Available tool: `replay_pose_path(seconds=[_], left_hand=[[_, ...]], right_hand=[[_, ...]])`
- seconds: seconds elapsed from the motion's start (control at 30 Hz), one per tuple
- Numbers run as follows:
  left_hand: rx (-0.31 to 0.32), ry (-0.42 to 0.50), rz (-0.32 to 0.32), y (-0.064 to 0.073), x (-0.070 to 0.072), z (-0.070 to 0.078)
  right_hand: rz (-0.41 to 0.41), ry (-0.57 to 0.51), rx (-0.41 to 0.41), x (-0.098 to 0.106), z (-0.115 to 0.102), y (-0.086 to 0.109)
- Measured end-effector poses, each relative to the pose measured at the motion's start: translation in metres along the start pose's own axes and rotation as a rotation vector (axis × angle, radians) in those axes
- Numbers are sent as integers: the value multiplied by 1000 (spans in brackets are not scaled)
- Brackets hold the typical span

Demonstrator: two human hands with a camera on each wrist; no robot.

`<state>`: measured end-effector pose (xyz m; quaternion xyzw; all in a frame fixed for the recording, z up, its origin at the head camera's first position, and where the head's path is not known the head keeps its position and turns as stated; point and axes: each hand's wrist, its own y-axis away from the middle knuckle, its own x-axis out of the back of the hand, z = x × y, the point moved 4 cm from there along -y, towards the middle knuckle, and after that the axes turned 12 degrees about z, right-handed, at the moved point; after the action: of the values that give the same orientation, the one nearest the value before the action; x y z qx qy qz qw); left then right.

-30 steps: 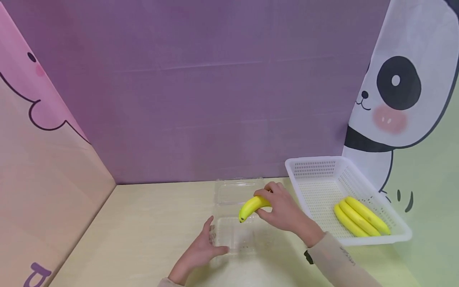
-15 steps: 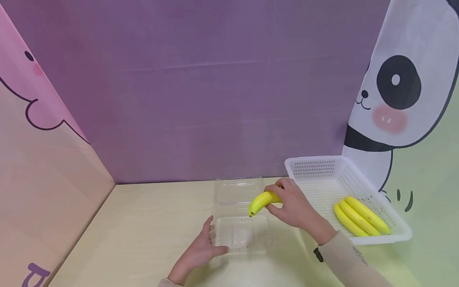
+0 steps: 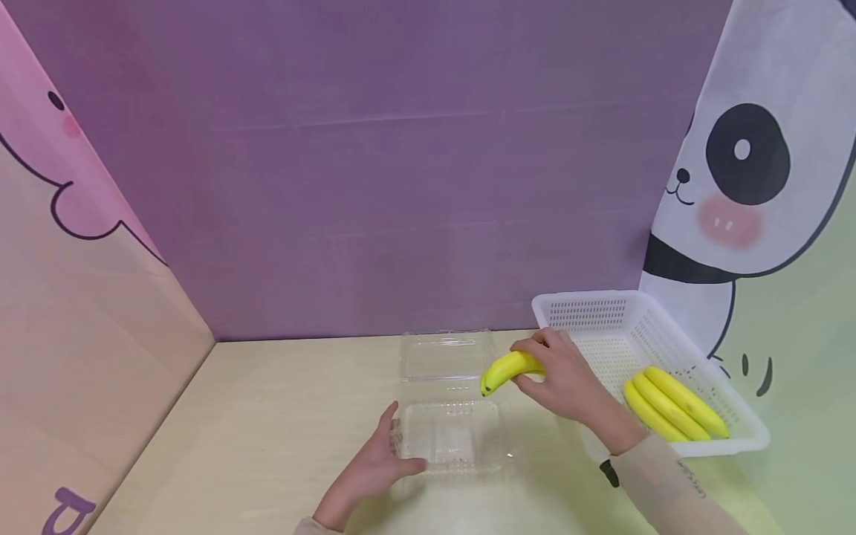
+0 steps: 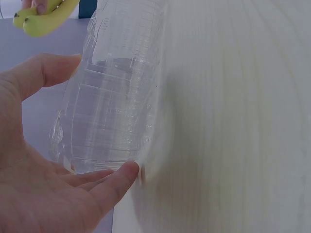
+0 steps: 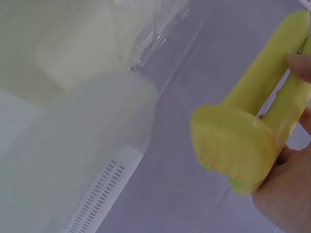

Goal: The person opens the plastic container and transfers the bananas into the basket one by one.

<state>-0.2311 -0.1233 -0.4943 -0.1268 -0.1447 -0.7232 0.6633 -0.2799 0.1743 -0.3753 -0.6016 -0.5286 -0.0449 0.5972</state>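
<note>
My right hand point(image 3: 568, 383) grips a yellow banana bunch point(image 3: 510, 370) in the air between the clear plastic clamshell box point(image 3: 491, 438) and the white basket. Two bananas joined at a thick stem end point(image 5: 233, 141) show in the right wrist view, with a thumb and fingers around them. The clamshell box stands on the table with its lid folded back behind its base. At the base's near left corner is my left hand point(image 3: 374, 464). Its thumb point(image 4: 60, 68) lies against one side of the box and its fingers point(image 4: 114, 189) against the adjoining side.
A white perforated basket point(image 3: 709, 448) stands at the right of the table, with a bunch of three visible bananas point(image 3: 669, 409) inside. A purple backdrop point(image 3: 374, 186) rises behind the table, and printed panels flank it left and right.
My right hand has carried the banana bunch right and slightly upward, from over the clamshell box toward the white basket. The left hand and the box have stayed in place.
</note>
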Motion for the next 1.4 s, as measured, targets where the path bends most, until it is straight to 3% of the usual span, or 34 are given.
replay_pose_path(seconds=[1.4], left_hand=[[2, -23, 7, 0, 0, 0]], right_hand=[[-7, 72, -154, 39, 63, 26]])
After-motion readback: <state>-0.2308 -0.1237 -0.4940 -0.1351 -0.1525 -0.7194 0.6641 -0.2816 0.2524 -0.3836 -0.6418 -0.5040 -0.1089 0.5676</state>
